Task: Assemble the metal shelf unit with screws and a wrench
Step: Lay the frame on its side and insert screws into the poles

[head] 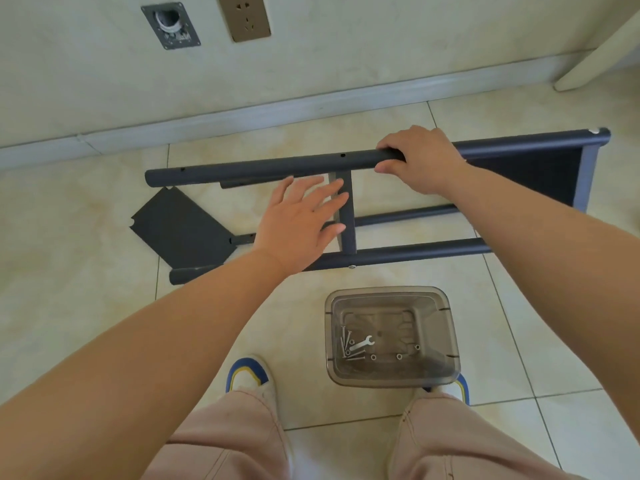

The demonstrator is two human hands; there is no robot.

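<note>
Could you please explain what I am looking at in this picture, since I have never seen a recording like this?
There is no machine here: the one picture comes from a camera worn on a person's head, looking down at their own arms and legs. On the tiled floor lies a half-built dark metal shelf frame, on its side near the wall. The right hand grips the frame's top tube. The left hand is open, fingers spread over a short crossbar; whether it touches the bar I cannot tell. A flat dark panel lies at the frame's left end. Nearer the feet stands a clear plastic tub holding a small wrench, several screws and a few washers or nuts.
</note>
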